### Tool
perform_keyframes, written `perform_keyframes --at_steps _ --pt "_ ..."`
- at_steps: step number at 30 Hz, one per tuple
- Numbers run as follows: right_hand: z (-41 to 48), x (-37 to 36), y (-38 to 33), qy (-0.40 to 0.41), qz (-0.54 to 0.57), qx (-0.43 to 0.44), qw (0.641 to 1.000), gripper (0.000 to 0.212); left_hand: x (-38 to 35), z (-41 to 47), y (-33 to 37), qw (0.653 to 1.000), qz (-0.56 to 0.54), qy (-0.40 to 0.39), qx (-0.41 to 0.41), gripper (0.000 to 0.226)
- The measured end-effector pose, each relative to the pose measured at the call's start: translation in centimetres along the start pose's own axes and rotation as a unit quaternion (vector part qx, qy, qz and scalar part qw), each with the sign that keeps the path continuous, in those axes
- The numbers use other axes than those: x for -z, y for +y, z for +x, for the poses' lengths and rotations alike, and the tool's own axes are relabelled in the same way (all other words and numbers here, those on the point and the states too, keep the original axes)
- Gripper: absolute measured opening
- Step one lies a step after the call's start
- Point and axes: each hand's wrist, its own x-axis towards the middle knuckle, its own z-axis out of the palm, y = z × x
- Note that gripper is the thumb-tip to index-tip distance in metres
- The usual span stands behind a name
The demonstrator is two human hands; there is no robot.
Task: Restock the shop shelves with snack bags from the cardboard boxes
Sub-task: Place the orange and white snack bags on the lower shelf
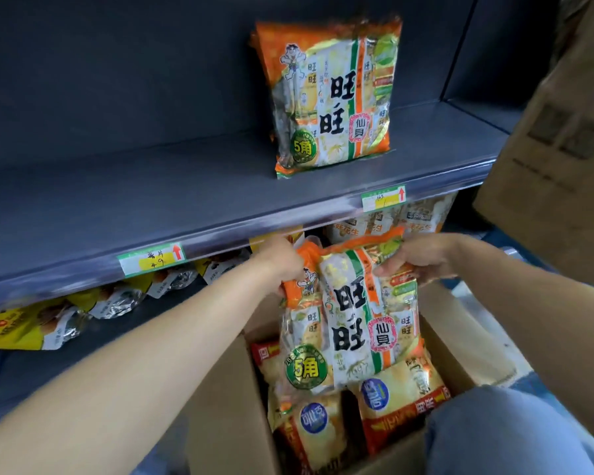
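An orange-and-white snack bag (352, 313) hangs upright, top corners pinched by the left hand (277, 260) and right hand (422, 257). Below the hands an open cardboard box (220, 399) holds more bags (396, 395). Above them a matching bag (330, 94) stands upright on the grey shelf (134, 207).

Two orange cracker bags, the shelf bag (330, 97) at 12 o'clock, the held bag (350, 313) at 5; three red bags (396, 406); two cardboard boxes (220, 423); two price tags (151, 264).

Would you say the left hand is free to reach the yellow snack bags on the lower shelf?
Probably not yet: the left hand grips the top of the orange-and-white cracker bag with the right hand, though the way to the yellow snack bags looks open.
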Motion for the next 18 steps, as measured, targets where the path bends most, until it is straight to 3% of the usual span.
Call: perform_keyframes --at_steps 7,14,18 --pt "-4.9 6.2 -6.2 0.098 0.077 0.138 0.982 0.028 7.0 -1.6 8.8 0.981 -0.142 0.065 -0.113 0.03" --pt "-5.6 8.9 -12.8 0.222 0.175 0.278 0.918 0.033 11.9 -0.6 13.7 0.931 -0.251 0.175 -0.197 0.052" --pt "-4.5 9.9 -15.4 0.244 0.221 0.335 0.883 0.029 13.1 0.6 15.1 0.904 -0.28 0.236 -0.22 0.055"
